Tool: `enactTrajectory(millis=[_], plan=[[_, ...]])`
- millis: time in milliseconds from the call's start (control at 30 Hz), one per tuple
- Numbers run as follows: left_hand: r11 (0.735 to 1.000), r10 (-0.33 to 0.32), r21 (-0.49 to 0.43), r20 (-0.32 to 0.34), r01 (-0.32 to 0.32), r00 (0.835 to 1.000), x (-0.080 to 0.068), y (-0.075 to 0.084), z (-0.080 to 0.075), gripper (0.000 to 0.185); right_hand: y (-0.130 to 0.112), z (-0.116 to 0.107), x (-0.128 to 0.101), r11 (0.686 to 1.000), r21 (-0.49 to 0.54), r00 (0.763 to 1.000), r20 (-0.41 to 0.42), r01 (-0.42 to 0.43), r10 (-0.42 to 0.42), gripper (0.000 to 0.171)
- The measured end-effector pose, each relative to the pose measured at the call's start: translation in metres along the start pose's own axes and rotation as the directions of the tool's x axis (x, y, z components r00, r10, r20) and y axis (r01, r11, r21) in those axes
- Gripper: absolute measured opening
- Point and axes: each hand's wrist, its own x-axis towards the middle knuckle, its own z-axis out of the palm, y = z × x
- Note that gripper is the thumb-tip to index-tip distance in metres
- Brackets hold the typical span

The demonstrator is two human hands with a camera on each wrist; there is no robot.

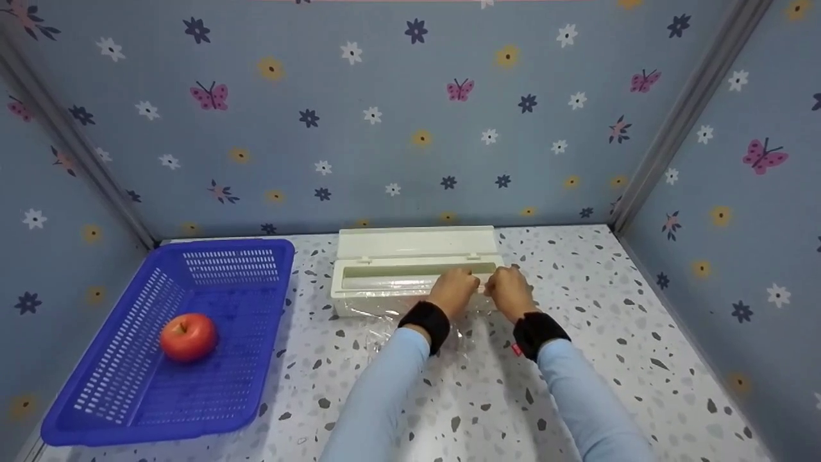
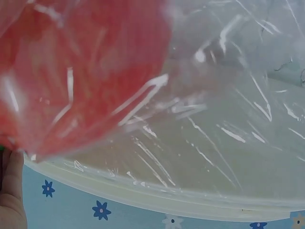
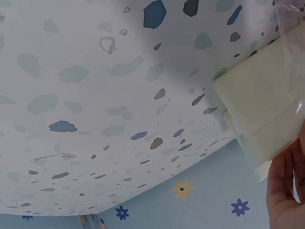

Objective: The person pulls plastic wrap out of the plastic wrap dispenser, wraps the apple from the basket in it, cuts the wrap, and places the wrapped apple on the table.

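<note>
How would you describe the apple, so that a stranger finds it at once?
Look at the speckled table and find the blue basket on its left side. The apple lies alone inside it, round and red, far from the cream box where both hands work.

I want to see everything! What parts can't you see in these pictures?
- Fingertips of the left hand and right hand: head view, hidden behind the knuckles.
- Wrap edge: head view, too clear to trace.
- Dispenser: right wrist view, cut off by the frame.
- Left wrist view: wrap blurs what lies behind.
</note>
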Motion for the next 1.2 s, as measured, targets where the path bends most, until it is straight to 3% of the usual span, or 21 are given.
enactTrajectory(millis=[233, 433, 800, 1200], plan=[[1.0, -0.016, 0.018, 0.007, 0.016, 1.0, -0.009, -0.013, -0.002, 0.016, 0.005, -0.004, -0.002, 1.0, 0.016, 0.999, 0.033, -0.003, 0.003, 0.01], [0.995, -0.049, -0.089, 0.0, 0.049, 0.999, -0.015, -0.026, -0.007, 0.019, 0.015, -0.015, -0.001, 0.999, 0.012, 0.998, 0.038, -0.044, 0.044, 0.013], [0.989, -0.058, -0.136, 0.022, 0.061, 0.998, -0.034, -0.042, -0.011, 0.019, 0.004, -0.007, 0.0, 0.999, 0.032, 0.998, 0.058, -0.03, 0.028, 0.014], [0.992, -0.051, -0.114, 0.003, 0.051, 0.999, -0.049, -0.057, -0.015, 0.016, -0.004, -0.005, -0.001, 0.999, 0.032, 0.998, 0.057, -0.006, 0.004, 0.011]])
